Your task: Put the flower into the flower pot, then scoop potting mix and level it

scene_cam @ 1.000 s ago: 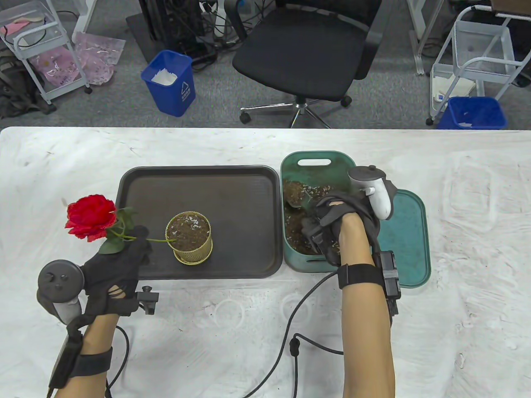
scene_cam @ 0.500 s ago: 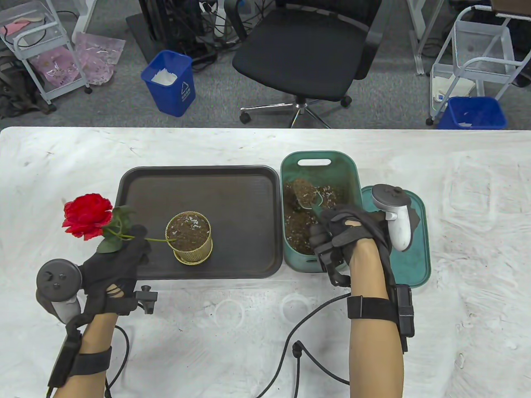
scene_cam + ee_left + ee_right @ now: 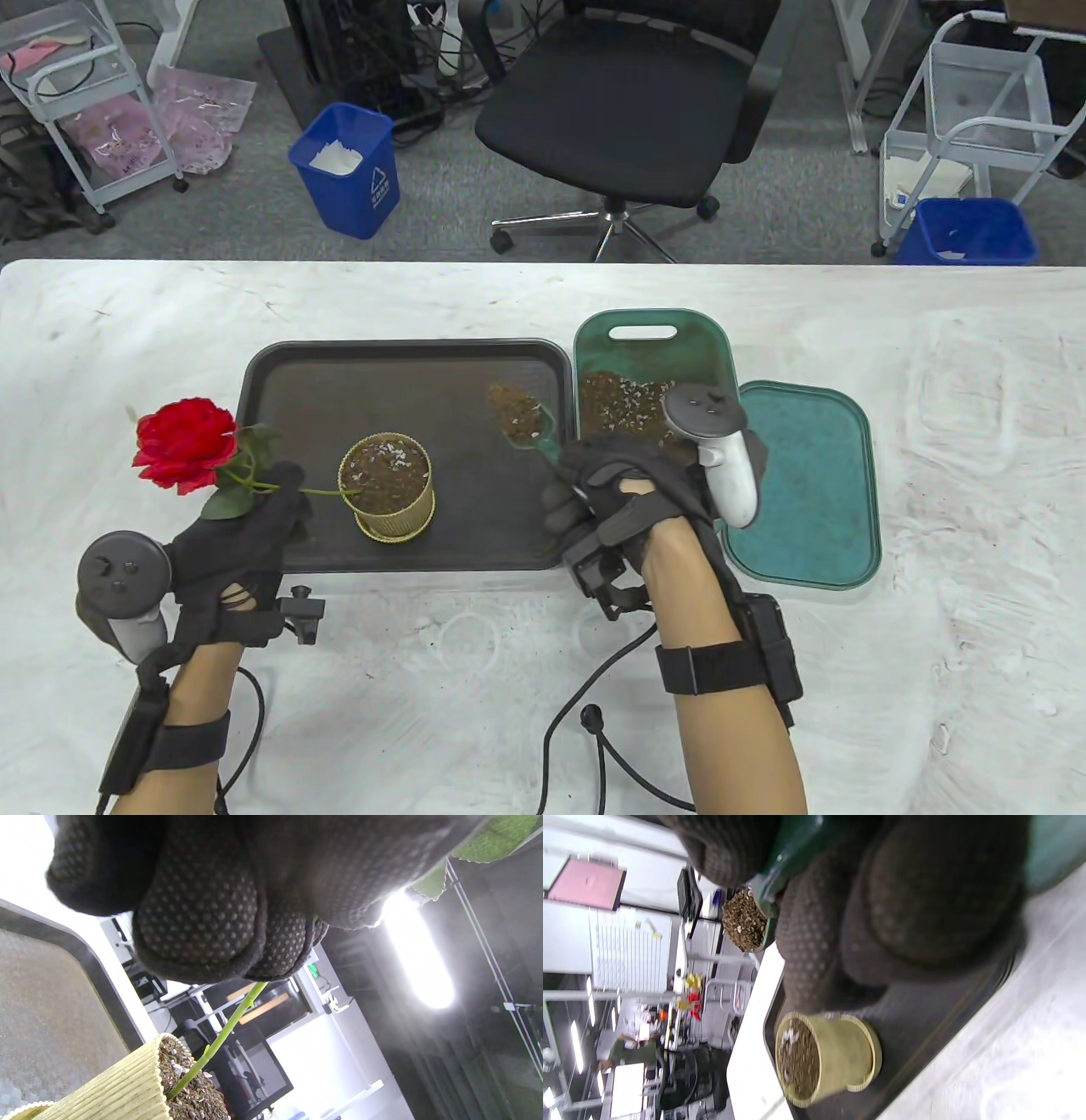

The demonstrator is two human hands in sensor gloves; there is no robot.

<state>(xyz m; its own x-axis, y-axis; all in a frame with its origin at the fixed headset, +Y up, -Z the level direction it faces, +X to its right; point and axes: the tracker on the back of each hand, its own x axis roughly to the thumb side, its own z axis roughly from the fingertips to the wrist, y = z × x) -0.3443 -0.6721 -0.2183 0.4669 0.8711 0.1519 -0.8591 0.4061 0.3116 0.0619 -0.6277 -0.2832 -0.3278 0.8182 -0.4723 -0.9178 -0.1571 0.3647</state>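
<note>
At the counter's (image 3: 127,356) 8 o'clock side, the left hand (image 3: 233,543) has its fingers (image 3: 199,921) curled round the green stem of the red rose (image 3: 185,443), pinching it. The bloom hangs out past the tray's left edge at the hand's 11 o'clock, while the stem slants toward 3 o'clock and its lower end goes into the soil of the flower pot (image 3: 388,486). The left wrist view shows the stem entering the mix just inside the pot's ribbed yellow rim.

The flower pot stands upright on its saucer in the near middle of the dark brown tray (image 3: 407,373), filled with potting mix flecked white.

At the pot's 2 o'clock, a green trowel (image 3: 524,422) heaped with potting mix hovers over the tray's right part, just beside the tub. The right hand (image 3: 624,497) grips its handle, fingers (image 3: 814,938) wrapped closed around it, blade pointing to 11 o'clock.

Touching the tray's right edge is the green tub (image 3: 653,340), holding potting mix (image 3: 624,399). Its teal lid (image 3: 806,484) lies flat at the tub's 4 o'clock, against its side.
</note>
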